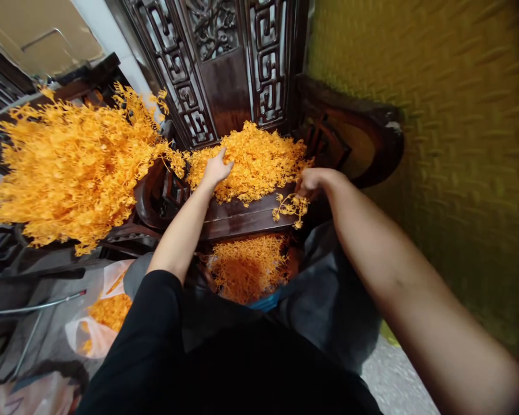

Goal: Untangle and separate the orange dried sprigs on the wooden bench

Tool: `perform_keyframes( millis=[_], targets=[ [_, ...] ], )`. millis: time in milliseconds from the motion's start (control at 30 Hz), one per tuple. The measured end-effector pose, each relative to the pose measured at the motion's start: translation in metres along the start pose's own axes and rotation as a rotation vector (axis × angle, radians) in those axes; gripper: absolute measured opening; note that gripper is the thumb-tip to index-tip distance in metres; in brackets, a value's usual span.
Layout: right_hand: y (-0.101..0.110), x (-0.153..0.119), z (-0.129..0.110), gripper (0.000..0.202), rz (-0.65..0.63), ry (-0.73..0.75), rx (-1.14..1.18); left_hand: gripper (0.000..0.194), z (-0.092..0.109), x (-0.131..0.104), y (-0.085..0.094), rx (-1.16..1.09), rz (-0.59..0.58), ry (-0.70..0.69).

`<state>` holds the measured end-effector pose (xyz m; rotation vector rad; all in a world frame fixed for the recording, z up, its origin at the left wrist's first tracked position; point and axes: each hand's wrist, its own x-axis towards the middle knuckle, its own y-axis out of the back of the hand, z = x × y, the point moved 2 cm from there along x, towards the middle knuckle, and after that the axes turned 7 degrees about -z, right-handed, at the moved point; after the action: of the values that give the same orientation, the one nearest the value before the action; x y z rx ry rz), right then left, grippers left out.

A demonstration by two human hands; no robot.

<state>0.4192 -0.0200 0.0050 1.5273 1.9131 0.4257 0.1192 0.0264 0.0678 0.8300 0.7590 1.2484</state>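
Note:
A heap of orange artificial flower sprigs (255,158) covers the seat of a dark carved wooden chair (237,222). At the heap's left side is my left hand (218,169), its index finger stretched out and thumb apart, touching or just above the sprigs. My right hand (312,181), at the heap's right edge, has its fingers closed on a small orange sprig (292,208) that hangs down in front of the seat. The fingertips of that hand are partly hidden.
A larger orange bundle (78,167) rests to the left, beyond the chair's armrest (149,196). More orange pieces (251,265) fill a container between my legs. A plastic bag (99,328) with orange pieces stands on the floor. A yellow-green textured surface (458,144) rises at right.

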Motion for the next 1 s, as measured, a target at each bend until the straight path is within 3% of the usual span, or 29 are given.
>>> perform_keyframes(
  millis=[67,133,233,300,433,500,567,633,733,800,900,1000],
  targets=[
    [0.008,-0.006,-0.009,0.040,-0.088,-0.010,0.022,0.064,0.018,-0.006,0.005,0.095,-0.017,-0.079],
    [0.015,-0.013,-0.025,0.042,-0.078,0.096,0.045,0.054,0.039,-0.019,0.005,0.033,-0.077,-0.200],
    [0.016,-0.028,-0.059,0.047,0.059,0.424,0.116,0.048,0.066,-0.039,0.005,-0.189,-0.183,-0.378],
    [0.010,-0.040,-0.083,0.051,0.130,0.628,0.154,0.050,0.074,-0.045,0.010,-0.322,-0.179,-0.436],
    [-0.002,-0.059,-0.117,0.060,0.220,0.834,0.192,0.038,0.064,-0.046,0.032,-0.580,-0.125,-0.428],
    [-0.002,-0.063,-0.127,0.056,0.353,0.891,0.154,0.036,0.055,-0.049,0.045,-0.662,-0.135,-0.433],
    [-0.001,-0.064,-0.134,0.052,0.473,0.963,0.019,0.033,0.047,-0.056,0.057,-0.644,-0.127,-0.500],
    [-0.003,-0.061,-0.140,0.043,0.488,1.005,-0.160,0.027,0.041,-0.064,0.067,-0.542,-0.102,-0.586],
    [-0.009,-0.053,-0.144,0.023,0.445,0.929,-0.321,0.022,0.032,-0.072,0.072,-0.380,-0.081,-0.631],
    [-0.014,-0.048,-0.145,0.022,0.371,0.867,-0.261,0.021,0.022,-0.073,0.071,-0.317,-0.058,-0.604],
    [-0.021,-0.042,-0.147,0.034,0.085,0.805,0.098,0.028,0.004,-0.070,0.067,-0.266,0.085,-0.510],
    [-0.028,-0.041,-0.150,0.040,-0.218,0.729,0.398,0.055,-0.014,-0.065,0.068,-0.145,0.321,-0.420]
  ],
)
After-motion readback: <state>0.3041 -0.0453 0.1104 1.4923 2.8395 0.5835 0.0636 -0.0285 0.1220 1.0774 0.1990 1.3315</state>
